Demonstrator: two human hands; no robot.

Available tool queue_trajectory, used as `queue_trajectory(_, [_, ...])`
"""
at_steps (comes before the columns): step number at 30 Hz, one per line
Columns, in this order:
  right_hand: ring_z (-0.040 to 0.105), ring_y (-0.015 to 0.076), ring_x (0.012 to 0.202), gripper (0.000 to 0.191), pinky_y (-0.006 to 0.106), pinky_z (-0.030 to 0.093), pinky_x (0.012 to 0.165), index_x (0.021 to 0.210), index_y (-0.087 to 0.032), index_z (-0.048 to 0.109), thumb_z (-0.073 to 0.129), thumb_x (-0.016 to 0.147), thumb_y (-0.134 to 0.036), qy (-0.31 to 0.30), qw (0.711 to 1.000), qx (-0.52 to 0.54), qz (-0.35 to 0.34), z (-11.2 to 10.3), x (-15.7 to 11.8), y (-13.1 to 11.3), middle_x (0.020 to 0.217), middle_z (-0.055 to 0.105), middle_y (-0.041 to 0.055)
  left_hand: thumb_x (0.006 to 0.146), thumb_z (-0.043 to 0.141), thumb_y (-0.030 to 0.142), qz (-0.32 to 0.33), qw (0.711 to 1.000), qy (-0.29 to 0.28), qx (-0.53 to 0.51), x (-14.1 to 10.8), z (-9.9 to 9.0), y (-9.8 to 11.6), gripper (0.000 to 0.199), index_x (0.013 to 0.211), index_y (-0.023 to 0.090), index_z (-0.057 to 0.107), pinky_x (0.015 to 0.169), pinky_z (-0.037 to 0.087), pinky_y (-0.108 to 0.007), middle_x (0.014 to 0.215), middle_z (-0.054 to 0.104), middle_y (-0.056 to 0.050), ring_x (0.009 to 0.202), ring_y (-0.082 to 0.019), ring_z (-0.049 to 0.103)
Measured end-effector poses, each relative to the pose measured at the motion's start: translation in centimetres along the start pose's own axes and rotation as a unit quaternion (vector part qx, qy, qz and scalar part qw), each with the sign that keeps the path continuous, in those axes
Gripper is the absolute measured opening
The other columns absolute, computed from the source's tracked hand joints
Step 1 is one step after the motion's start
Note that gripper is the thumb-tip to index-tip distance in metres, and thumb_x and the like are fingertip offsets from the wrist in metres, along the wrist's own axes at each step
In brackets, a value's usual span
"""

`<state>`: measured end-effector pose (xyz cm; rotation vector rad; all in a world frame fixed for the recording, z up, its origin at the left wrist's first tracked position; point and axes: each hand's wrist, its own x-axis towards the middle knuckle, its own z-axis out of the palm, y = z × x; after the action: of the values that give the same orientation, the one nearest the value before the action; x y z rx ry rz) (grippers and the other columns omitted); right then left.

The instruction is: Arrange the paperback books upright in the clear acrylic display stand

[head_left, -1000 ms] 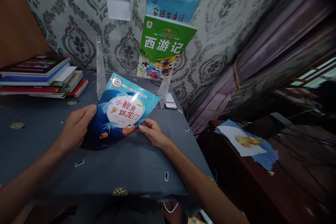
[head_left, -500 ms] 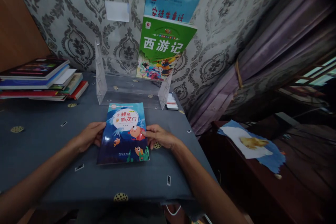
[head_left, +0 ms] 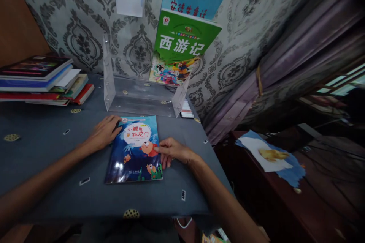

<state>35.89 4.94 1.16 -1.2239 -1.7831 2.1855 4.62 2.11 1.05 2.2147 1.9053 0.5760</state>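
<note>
So the blue book (head_left: 134, 150) is lying cover up on the worktop (head_left: 148, 201), just in front of the clear stand (head_left: 109, 95). Left hand (head_left: 107, 131) is loose and uncurled, fingers at the upper left edge, and I don't see it gripping anything. Right hand (head_left: 174, 151) has its thumb over the right edge of the cover with the other fingers bent down alongside. Can't tell if any are tucked underneath, so no idea if that's a proper pinch.

Handling-wise, it looks like a thin paperback, so I'd bet on light and pretty bendy. The cover has shiny patches near the bottom left, so it's probably smooth and a bit slippery under dry fingers. Not fragile really, but corners could crease and the pages might fan out if you only catch the cover.

I'd take it by both long sides about halfway down, thumbs on top, fingers under the whole thickness. One-handed, I'd go for whichever side is the spine; can't make out which that is.
</note>
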Motion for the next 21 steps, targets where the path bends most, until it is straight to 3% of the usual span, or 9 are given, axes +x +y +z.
queue_trajectory(3, [0.061, 0.0091, 0.040, 0.050, 0.017, 0.047, 0.042, 0.074, -0.017, 0.057, 0.074, 0.085, -0.063, 0.012, 0.998, -0.054, 0.016, -0.2, -0.5, -0.5, 0.054, 0.068, -0.0011, 0.096, 0.040, 0.040, 0.003, 1.000, -0.003, 0.005, 0.3, 1.0, -0.4, 0.037, 0.120, 0.020, 0.061, 0.099, 0.049, -0.051, 0.125, 0.068, -0.015, 0.116, -0.034, 0.061])
queue_trajectory(5, [0.053, 0.0074, 0.035, 0.049, 0.017, 0.040, 0.038, 0.067, -0.018, 0.056, 0.070, 0.089, -0.060, 0.053, 0.991, -0.120, -0.005, -0.4, -0.8, -1.1, 0.048, 0.063, -0.0029, 0.098, 0.040, 0.040, 0.004, 1.000, 0.008, -0.001, 0.2, 1.4, -0.6, 0.038, 0.122, 0.020, 0.061, 0.099, 0.049, -0.052, 0.129, 0.068, -0.015, 0.118, -0.034, 0.061])
queue_trajectory(7, [0.047, 0.0066, 0.033, 0.048, 0.018, 0.035, 0.038, 0.062, -0.019, 0.054, 0.067, 0.093, -0.054, 0.117, 0.974, -0.182, -0.069, -0.5, -0.7, -2.0, 0.044, 0.058, -0.0044, 0.099, 0.040, 0.040, 0.008, 1.000, 0.020, -0.008, 0.1, 1.6, -0.7, 0.038, 0.124, 0.020, 0.061, 0.101, 0.047, -0.054, 0.137, 0.065, -0.016, 0.123, -0.035, 0.060])
queue_trajectory(9, [0.052, 0.0082, 0.040, 0.042, 0.020, 0.039, 0.045, 0.065, -0.019, 0.058, 0.064, 0.096, -0.046, 0.176, 0.943, -0.230, -0.161, 0.1, 0.2, -3.1, 0.048, 0.060, -0.0036, 0.099, 0.040, 0.039, 0.012, 0.999, 0.029, -0.010, 0.0, 1.9, -0.7, 0.038, 0.124, 0.020, 0.061, 0.101, 0.047, -0.055, 0.142, 0.062, -0.016, 0.126, -0.035, 0.059])
queue_trajectory(11, [0.066, 0.0130, 0.061, 0.028, 0.024, 0.050, 0.060, 0.080, -0.019, 0.067, 0.059, 0.100, -0.037, 0.210, 0.902, -0.279, -0.254, 1.4, 1.8, -4.2, 0.068, 0.071, 0.0004, 0.099, 0.039, 0.037, 0.016, 0.999, 0.034, -0.010, -0.1, 2.1, -0.7, 0.037, 0.122, 0.020, 0.062, 0.101, 0.048, -0.053, 0.142, 0.063, -0.016, 0.127, -0.034, 0.059])
queue_trajectory(13, [0.073, 0.0199, 0.096, 0.017, 0.033, 0.057, 0.085, 0.107, -0.020, 0.070, 0.058, 0.100, -0.031, 0.207, 0.859, -0.344, -0.319, 3.0, 4.1, -4.9, 0.102, 0.078, 0.0065, 0.099, 0.039, 0.036, 0.025, 0.999, 0.041, -0.009, -0.1, 2.3, -0.8, 0.036, 0.122, 0.021, 0.062, 0.100, 0.048, -0.051, 0.140, 0.065, -0.015, 0.126, -0.033, 0.060])
queue_trajectory(16, [0.055, 0.0264, 0.140, 0.039, 0.047, 0.044, 0.117, 0.139, -0.020, 0.057, 0.058, 0.101, -0.029, 0.175, 0.807, -0.439, -0.354, 5.1, 7.6, -5.2, 0.148, 0.061, 0.0143, 0.100, 0.037, 0.034, 0.043, 0.997, 0.056, -0.012, -0.3, 2.5, -0.8, 0.038, 0.125, 0.019, 0.061, 0.100, 0.049, -0.053, 0.138, 0.066, -0.017, 0.126, -0.034, 0.060])
queue_trajectory(21, [0.040, 0.0311, 0.153, 0.053, 0.057, 0.030, 0.126, 0.151, -0.011, 0.046, 0.053, 0.105, -0.036, 0.181, 0.776, -0.510, -0.324, 5.4, 10.1, -4.4, 0.160, 0.047, 0.0225, 0.100, 0.038, 0.033, 0.059, 0.996, 0.072, -0.011, -0.4, 2.6, -1.0, 0.037, 0.126, 0.020, 0.060, 0.103, 0.048, -0.052, 0.136, 0.067, -0.015, 0.124, -0.032, 0.061])
